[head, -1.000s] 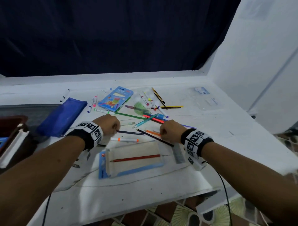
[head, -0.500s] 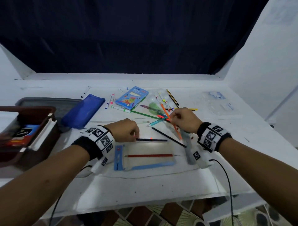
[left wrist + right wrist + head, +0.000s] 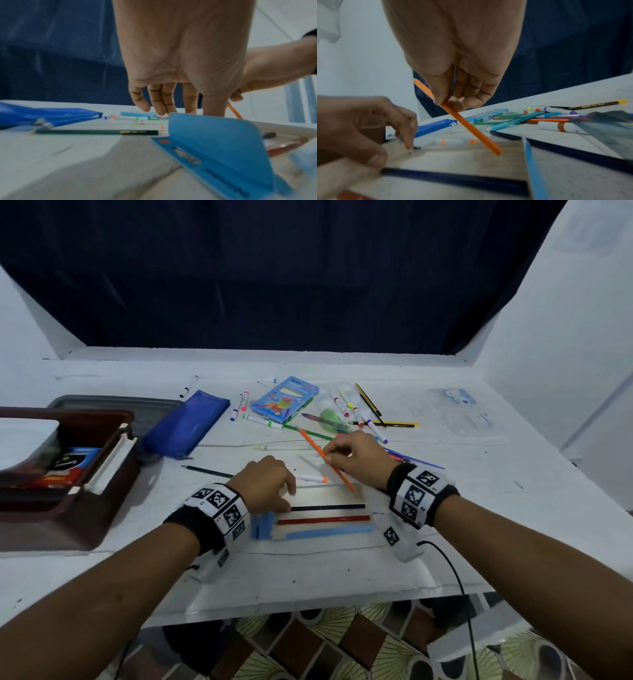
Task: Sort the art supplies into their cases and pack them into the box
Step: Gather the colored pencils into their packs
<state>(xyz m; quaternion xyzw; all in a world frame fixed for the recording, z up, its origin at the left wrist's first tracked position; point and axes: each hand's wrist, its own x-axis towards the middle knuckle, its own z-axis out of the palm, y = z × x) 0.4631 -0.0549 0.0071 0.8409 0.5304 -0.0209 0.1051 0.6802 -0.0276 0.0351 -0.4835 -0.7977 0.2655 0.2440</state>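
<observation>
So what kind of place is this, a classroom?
Hard to say. It looks more like a makeshift craft or recording corner: a white painted table strewn with art supplies, a dark blue curtain hung behind it, plain white walls and a patterned tiled floor below.

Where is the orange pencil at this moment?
In the head view, the right hand pinches the orange pencil above the open pencil case, right of the left hand.

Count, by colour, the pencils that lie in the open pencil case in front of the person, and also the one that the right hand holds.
Dark blue pencil, in the pencil case: 1
Red pencil, in the pencil case: 1
Orange pencil, pinched by the right hand: 1
Total: 3
</observation>
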